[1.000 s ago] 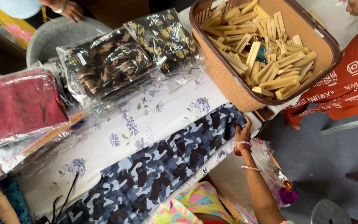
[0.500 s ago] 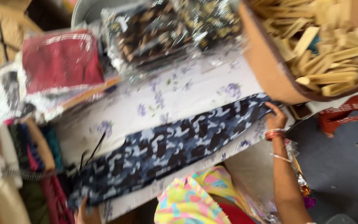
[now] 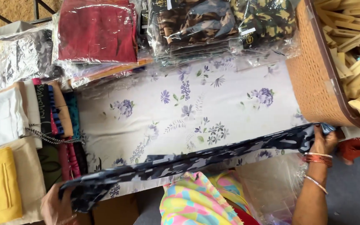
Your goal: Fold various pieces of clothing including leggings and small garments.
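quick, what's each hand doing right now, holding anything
Left hand: closed on one end of the blue camouflage cloth.
Right hand: closed on the cloth's other end, beside the brown basket.

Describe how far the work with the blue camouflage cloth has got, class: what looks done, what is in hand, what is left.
Done: the blue camouflage cloth is lifted off the flowered sheet and stretched long. In hand: the left hand grips one end and the right hand the other, near the basket. Left: it is not yet folded or bagged like the wrapped packs behind.
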